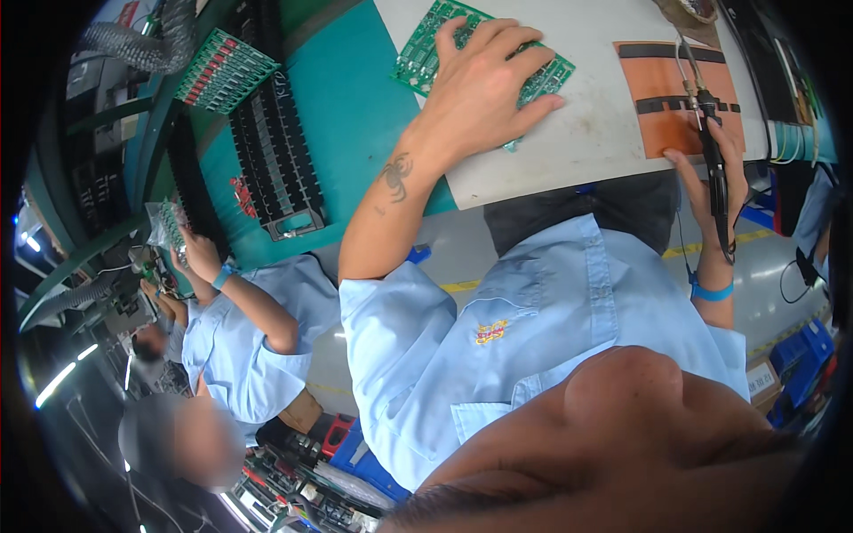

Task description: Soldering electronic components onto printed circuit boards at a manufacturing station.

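My left hand (484,84) lies spread over a green circuit board (418,58), fingers stretched across it. The board rests on a pale grey mat (586,133), and its middle is hidden under my hand. On the right, my right hand (699,195) is closed around the black handle of a soldering iron (716,173). The iron points away from me over an orange pad (649,80) with black strips. Its metal end reaches a brownish holder (693,16) at the far edge; the tip itself is hard to make out.
Black slotted racks (280,147) stand on the teal bench mat (342,98) to the left. A green board with red parts (227,71) stands by them, and small red pieces (242,195) lie nearby. Further left, a co-worker (244,329) holds bagged boards (166,224). A cord hangs by my right wrist.
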